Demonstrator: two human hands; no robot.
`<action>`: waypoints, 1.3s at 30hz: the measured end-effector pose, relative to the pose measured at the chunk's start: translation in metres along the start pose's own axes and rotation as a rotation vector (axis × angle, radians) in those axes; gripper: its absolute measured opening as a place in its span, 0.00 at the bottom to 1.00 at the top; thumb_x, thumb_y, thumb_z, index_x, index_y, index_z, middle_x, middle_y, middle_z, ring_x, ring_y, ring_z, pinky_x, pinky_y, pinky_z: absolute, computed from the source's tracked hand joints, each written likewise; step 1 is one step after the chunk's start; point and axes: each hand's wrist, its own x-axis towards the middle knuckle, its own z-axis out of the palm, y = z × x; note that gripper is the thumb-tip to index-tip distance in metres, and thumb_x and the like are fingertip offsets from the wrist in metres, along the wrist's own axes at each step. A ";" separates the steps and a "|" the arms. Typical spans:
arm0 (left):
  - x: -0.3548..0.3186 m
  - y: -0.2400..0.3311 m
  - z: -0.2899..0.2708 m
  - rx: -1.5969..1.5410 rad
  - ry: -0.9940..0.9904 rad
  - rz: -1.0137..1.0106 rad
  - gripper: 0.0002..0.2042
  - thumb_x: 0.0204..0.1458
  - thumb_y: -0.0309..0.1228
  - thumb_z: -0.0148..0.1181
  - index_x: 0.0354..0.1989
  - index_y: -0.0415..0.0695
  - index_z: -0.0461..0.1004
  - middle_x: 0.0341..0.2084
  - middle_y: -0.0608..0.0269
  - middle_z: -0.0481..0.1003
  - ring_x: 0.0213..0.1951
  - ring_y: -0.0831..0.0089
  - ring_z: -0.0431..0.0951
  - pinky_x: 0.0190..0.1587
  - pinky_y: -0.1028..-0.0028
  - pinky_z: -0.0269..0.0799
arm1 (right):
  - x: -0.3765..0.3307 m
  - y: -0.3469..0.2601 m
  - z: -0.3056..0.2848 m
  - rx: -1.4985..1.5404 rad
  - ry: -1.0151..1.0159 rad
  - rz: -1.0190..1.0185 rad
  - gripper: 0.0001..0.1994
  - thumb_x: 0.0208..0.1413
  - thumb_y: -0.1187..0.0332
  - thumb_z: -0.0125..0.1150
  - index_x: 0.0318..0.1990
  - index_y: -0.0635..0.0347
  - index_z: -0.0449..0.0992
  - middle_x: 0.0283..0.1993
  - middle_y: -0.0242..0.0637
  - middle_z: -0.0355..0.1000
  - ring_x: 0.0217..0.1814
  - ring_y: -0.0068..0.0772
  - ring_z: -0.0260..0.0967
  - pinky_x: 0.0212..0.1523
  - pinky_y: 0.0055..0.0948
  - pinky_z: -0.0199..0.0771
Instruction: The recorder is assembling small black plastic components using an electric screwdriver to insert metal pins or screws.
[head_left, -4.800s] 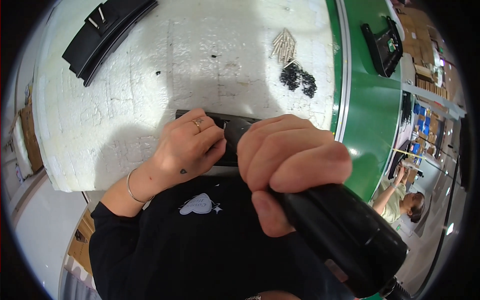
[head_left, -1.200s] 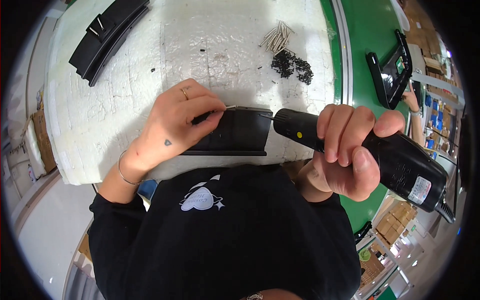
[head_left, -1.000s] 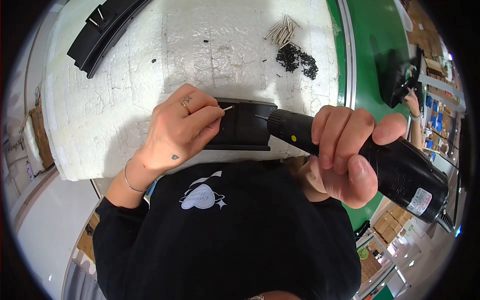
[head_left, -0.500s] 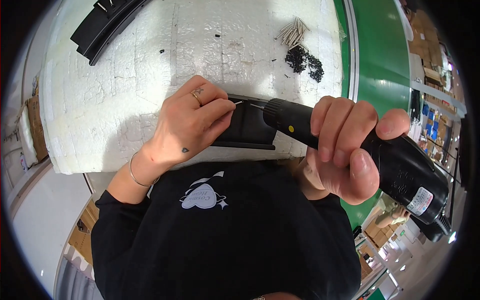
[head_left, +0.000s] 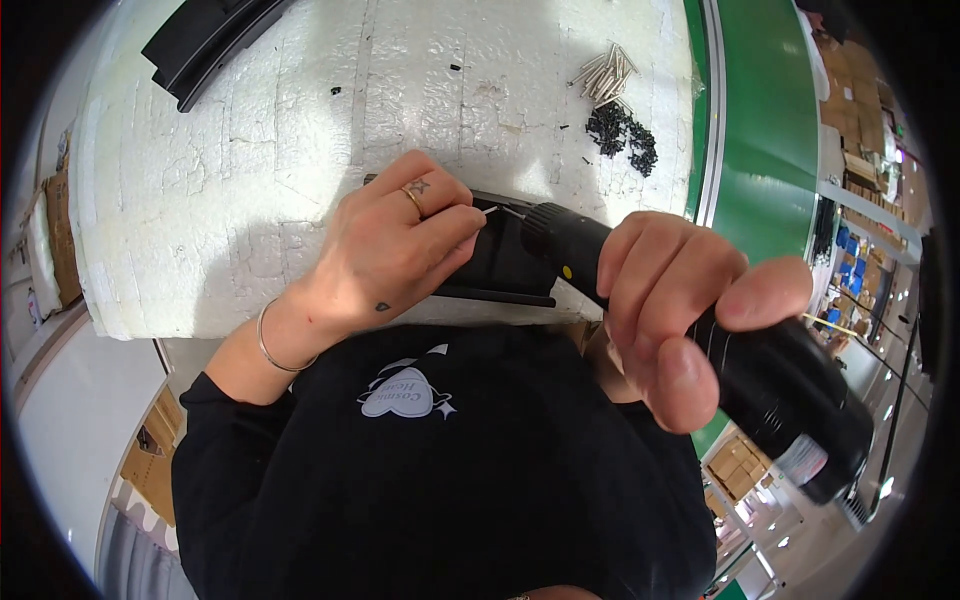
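Fingertips (head_left: 462,222) of left hand (head_left: 385,255) pinch screw (head_left: 489,210) at driver bit | right hand (head_left: 680,300) wraps electric screwdriver (head_left: 700,340) | black part (head_left: 500,265) on foam bench (head_left: 250,180) (near edge) | risk: bit slips, nicks fingers.

Left hand (head_left: 385,255) now pinches a screw (head_left: 490,210) (thin, pale) at the electric screwdriver (head_left: 700,350) tip; previously it pressed the black part (head_left: 500,265).

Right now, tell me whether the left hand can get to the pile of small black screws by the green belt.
Probably yes, once freed: the left hand is pinching a screw on the black part, but the white foam top towards the black screws lies open.
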 end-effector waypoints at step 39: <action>0.011 0.020 -0.022 -0.044 -0.256 0.052 0.21 0.30 0.31 0.74 0.38 0.41 0.77 0.38 0.58 0.74 0.42 0.59 0.74 0.42 0.64 0.73 | -0.003 -0.011 -0.063 -0.018 0.483 -0.040 0.16 0.48 0.73 0.49 0.48 0.58 0.64 0.18 0.30 0.56 0.17 0.24 0.55 0.28 0.31 0.63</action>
